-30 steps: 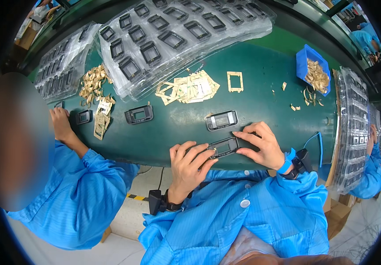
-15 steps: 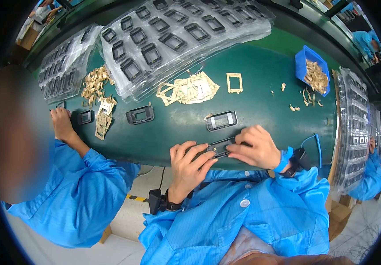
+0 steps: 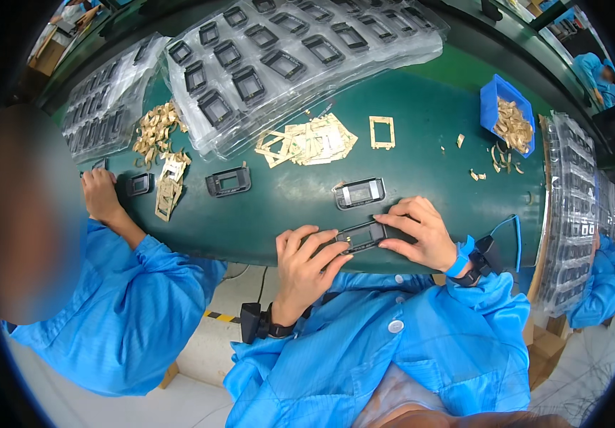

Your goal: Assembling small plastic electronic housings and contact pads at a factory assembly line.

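Note:
Near the table's front edge, a black plastic frame (image 3: 362, 236) with a rectangular opening is held between my two hands. My left hand (image 3: 306, 265) grips its left end, fingers along the top and thumb below. At the right end, my right hand (image 3: 416, 232) pinches it between thumb and fingers. Just beyond lies another black frame (image 3: 359, 192) with pale strips at the sides of its opening. A third black frame (image 3: 228, 182) rests farther left. Behind them sits a pile of cream adhesive frame pieces (image 3: 314, 140), with a single cream piece (image 3: 382, 133) to its right.
Clear plastic trays (image 3: 286, 53) of black frames cover the back. A blue bin (image 3: 491, 107) of tan paper scraps stands at the right, near stacked trays (image 3: 568, 207). At left, a co-worker's hand (image 3: 102, 194) is beside scraps (image 3: 158, 132). A blue cord (image 3: 516, 239) hangs at the right edge.
My right hand's fingers have shifted off the frame's opening to its right end, showing more of the frame. My left hand keeps its grip. The view has shifted slightly.

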Available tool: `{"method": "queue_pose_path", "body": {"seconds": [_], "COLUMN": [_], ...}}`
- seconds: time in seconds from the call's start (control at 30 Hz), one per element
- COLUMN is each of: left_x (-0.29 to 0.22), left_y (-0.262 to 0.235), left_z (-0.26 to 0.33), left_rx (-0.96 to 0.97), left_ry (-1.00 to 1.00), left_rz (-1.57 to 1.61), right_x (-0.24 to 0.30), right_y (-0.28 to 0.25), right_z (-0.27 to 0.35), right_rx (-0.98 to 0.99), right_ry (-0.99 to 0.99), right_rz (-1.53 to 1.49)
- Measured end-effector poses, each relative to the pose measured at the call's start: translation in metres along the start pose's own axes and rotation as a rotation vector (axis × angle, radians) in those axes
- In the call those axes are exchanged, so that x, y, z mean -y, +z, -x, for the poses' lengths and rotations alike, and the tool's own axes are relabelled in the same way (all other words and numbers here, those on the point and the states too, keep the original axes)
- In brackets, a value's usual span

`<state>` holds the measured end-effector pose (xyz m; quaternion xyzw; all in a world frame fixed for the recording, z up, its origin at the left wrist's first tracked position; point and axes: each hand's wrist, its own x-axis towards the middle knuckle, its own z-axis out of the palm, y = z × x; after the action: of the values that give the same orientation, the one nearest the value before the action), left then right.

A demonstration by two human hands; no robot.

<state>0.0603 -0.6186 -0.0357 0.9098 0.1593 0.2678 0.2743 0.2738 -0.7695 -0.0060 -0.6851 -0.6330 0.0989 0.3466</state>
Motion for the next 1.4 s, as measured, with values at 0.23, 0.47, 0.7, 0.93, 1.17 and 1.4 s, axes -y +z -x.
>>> {"method": "queue_pose_path", "body": {"seconds": [0.23, 0.47, 0.7, 0.93, 1.17, 1.4], "left_x": [-0.001, -0.001, -0.001, 0.000, 0.000, 0.000], "left_y": [0.000, -0.001, -0.001, 0.000, 0.002, 0.001], "left_z": [0.001, 0.001, 0.000, 0.001, 0.002, 0.002], "left_rx": [-0.007, -0.001, 0.003, -0.018, -0.021, -0.024], "left_ry": [0.037, 0.014, 0.015, 0.026, 0.023, 0.018], "left_rz": [-0.012, -0.020, -0.018, -0.006, -0.018, -0.017], "right_x": [0.018, 0.011, 0.012, 0.017, 0.004, 0.001], "right_y": [0.007, 0.006, 0.007, 0.022, 0.004, 0.000], "right_z": [-0.009, -0.013, -0.011, -0.015, -0.006, -0.002], "right_rx": [0.019, -0.007, 0.006, -0.012, -0.059, 0.004], "right_ry": [-0.167, -0.099, -0.100, -0.219, -0.010, 0.005], "right_rz": [0.095, 0.023, 0.036, 0.108, -0.003, 0.016]}}
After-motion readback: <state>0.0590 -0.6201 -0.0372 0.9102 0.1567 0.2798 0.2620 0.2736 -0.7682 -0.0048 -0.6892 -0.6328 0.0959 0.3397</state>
